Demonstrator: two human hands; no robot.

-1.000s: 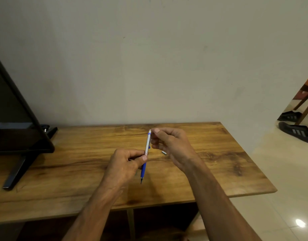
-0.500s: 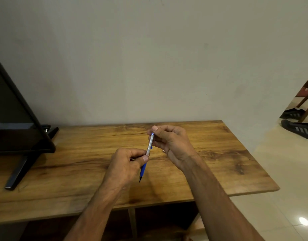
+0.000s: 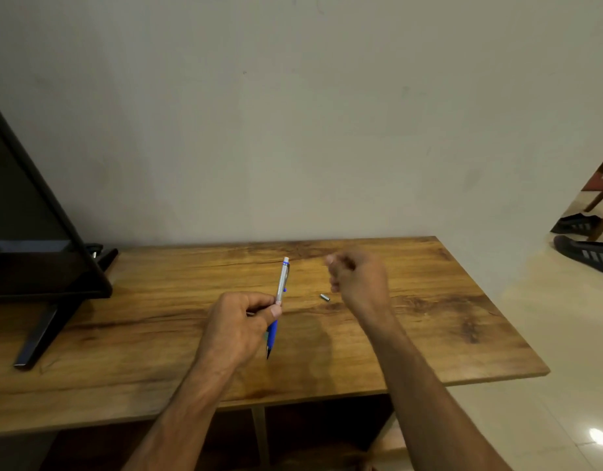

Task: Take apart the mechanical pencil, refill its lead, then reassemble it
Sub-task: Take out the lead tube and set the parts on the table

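**Head view: pencil held in the left hand, small cap lying on the bench**

The left hand [image 3: 240, 322] grips the mechanical pencil [image 3: 282, 280] near its middle, with thumb and fingers curled round the spot where the silver barrel meets the blue grip. The pencil stands nearly upright above the wooden bench [image 3: 429, 317], its white end up and leaning a little right, its dark tip pointing down. The right hand [image 3: 359, 278] is apart from the pencil, raised over the bench to its right. It is blurred and its fingers curl inward, and I cannot tell whether they pinch anything. A small silver cap [image 3: 325, 297] lies on its side on the bench between the hands, nearer the right one. A dark flat screen [image 3: 38, 239] stands at the bench's left end. Black striped shoes [image 3: 587, 251] sit on the floor at far right.
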